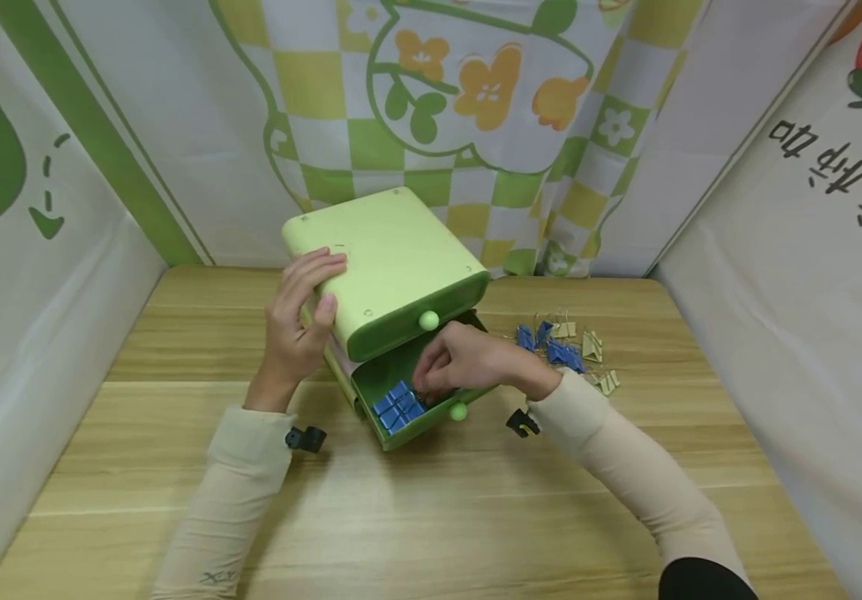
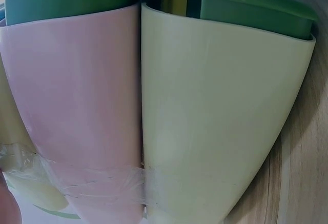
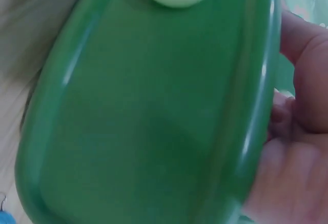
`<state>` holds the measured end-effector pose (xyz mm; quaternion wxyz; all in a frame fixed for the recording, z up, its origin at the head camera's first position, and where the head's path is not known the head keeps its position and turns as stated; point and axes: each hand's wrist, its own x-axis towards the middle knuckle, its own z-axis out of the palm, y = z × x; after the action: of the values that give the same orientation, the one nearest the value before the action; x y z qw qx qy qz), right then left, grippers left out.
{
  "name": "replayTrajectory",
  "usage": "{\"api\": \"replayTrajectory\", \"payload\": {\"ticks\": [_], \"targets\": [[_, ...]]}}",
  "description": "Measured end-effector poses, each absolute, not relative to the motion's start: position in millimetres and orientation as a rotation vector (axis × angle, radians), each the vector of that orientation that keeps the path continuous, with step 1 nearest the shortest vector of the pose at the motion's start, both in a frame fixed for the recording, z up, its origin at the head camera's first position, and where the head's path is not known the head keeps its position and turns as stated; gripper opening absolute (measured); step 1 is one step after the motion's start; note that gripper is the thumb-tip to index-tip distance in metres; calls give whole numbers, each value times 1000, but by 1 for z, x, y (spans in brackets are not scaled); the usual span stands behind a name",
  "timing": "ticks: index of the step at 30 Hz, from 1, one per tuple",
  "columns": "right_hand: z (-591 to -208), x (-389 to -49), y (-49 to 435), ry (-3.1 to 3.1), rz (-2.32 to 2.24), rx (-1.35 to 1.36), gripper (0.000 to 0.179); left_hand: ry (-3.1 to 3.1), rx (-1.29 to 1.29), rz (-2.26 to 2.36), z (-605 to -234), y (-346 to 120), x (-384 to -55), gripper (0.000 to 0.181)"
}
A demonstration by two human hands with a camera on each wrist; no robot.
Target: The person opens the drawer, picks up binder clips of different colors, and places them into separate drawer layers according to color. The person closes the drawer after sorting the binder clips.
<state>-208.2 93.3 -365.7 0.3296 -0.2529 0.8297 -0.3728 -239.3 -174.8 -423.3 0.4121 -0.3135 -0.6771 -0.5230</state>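
A stacked desktop drawer box (image 1: 393, 258) stands on the table, its top layer light green, with a pink layer (image 2: 92, 101) below it in the left wrist view. The lower green drawer (image 1: 367, 383) is pulled out, and several blue binder clips (image 1: 398, 407) lie in rows at its left. My left hand (image 1: 299, 312) rests on the box's upper left edge, fingers extended over the top. My right hand (image 1: 468, 358) reaches into the drawer with curled fingers, thumb and fingertips low beside the blue clips. I cannot tell whether a clip is between them.
Several blue binder clips (image 1: 564, 356) and pale yellow binder clips (image 1: 592, 346) lie loose on the wooden table (image 1: 476, 517), right of the box. The upper drawer's round knob (image 1: 428, 320) juts out above the open drawer. A patterned curtain (image 1: 431, 125) hangs behind.
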Motion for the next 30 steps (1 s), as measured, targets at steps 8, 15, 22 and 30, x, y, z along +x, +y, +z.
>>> {"api": "replayTrajectory", "payload": {"ticks": [8,15,22,30], "targets": [[-344,-212,120,2285,-967,-628,20,-1701,-787,-1318,-423,-174,-239,44],[-322,-217,155,2522,-971,-653,19,-1701,-784,-1321,-423,-174,-238,44],[-328,-227,178,2746,-867,-519,26,-1703,-775,-1315,-422,-176,-238,44],[-374,-243,193,2818,-589,-613,30,-1706,-779,-1319,-423,-174,-238,43]]}}
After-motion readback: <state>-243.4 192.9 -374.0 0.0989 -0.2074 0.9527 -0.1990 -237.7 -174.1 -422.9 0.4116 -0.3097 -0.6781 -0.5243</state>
